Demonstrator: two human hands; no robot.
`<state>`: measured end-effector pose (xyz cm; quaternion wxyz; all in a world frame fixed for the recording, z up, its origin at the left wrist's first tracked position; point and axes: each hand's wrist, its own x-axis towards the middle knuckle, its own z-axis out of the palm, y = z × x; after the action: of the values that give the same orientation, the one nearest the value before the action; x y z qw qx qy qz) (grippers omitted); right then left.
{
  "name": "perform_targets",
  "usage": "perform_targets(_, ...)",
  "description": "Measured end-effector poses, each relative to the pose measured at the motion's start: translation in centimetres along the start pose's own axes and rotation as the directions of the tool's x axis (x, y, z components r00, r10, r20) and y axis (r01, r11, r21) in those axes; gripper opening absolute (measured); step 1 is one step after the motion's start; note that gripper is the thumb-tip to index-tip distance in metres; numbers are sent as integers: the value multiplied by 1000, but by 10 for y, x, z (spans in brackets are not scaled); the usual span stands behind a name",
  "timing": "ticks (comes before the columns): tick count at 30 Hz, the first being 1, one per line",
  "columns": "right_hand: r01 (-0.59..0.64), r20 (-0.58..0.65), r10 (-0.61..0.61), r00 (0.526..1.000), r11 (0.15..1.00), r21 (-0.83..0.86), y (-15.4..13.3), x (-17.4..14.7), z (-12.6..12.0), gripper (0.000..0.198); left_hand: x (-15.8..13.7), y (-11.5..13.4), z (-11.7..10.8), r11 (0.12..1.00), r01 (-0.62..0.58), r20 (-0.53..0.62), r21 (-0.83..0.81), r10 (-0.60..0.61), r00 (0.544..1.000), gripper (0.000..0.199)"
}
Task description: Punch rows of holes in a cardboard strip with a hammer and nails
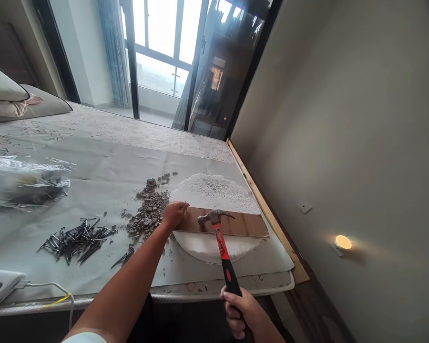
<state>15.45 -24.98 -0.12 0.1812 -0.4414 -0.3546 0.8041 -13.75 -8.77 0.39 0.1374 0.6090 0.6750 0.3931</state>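
Note:
My right hand (241,309) is wrapped round the black grip of a claw hammer (220,243). The hammer's metal head hangs over a brown cardboard strip (243,225), claw pointing right. At the strip's left end, my left hand (175,213) pinches a thin nail (186,206) that stands roughly upright. The strip lies across a round white foam-like slab (214,190) with a rough, crumbly top. Beside the left hand spreads a heap of grey rubble (148,209). A pile of dark nails (78,240) lies further left, with a few loose nails (124,256) near my forearm.
A grey sheet (103,166) covers part of the patterned mattress (146,131). On its left are a clear plastic bag (28,183) and a white power bank (2,288) with a cable. A wooden board (260,195) edges the right side by the wall.

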Motion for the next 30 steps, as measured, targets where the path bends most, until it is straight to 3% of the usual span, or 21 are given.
perform_targets(7, 14, -49, -14, 999, 1000, -4, -1, -4, 0, 55, -1, 0, 2, 986, -90, 28, 143, 86, 996, 41)
perform_targets(12, 34, -104, -48, 993, 991, -130, -9, -10, 5, 59, -3, 1, 2, 963, -150, 56, 226, 141, 988, 38)
perform_targets(18, 114, -89, -154, 984, 929, -353, -67, -26, 17, 51, -6, 0, 0, 961, -136, 92, 239, 117, 989, 36)
perform_targets(23, 172, -103, -272, 957, 816, -552, -121, -32, 32, 37, -8, 1, 0, 964, -110, 78, 244, 93, 993, 33)
perform_targets(27, 174, -119, -308, 944, 770, -614, -125, -15, 42, 36, -9, 0, 1, 964, -103, 83, 245, 85, 993, 34)
perform_targets(30, 85, -129, -219, 967, 757, -648, -118, -2, 47, 35, -10, -2, 3, 966, -95, 77, 240, 78, 994, 33)
